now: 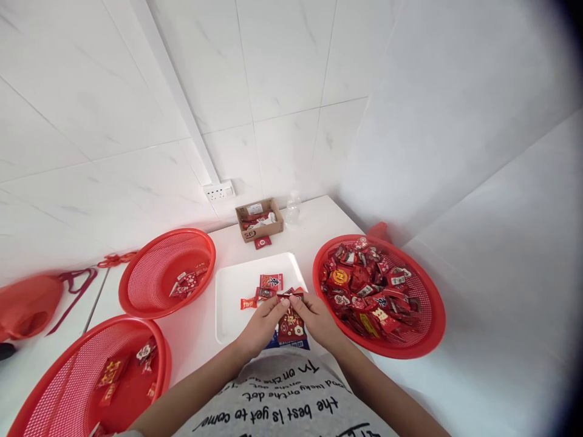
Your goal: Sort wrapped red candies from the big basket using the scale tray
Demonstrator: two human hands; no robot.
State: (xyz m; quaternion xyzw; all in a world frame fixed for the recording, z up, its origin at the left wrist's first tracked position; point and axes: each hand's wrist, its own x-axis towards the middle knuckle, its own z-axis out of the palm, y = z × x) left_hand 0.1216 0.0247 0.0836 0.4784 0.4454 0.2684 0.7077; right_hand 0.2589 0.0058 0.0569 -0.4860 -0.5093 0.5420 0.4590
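Plain white on the tray [237, 291]. Red with dark markings on the small wrapper [290, 297] at the tray's near edge. Just below it, red with white and gold print on a pouch [291, 328], blue along the bottom.

Right of the tray, bright red in fine mesh on the right basket [430, 315], full of sweets [364, 285] in red, gold, white and black. The same red mesh on the left basket [155, 261] and the near-left basket [59, 388].

Beyond the tray, brown with black lettering on the cardboard box [259, 229]. Behind that, white with faint grey veining on the wall tiles [282, 60]. Nearer than the tray, grey with black lettering on the shirt [282, 376].
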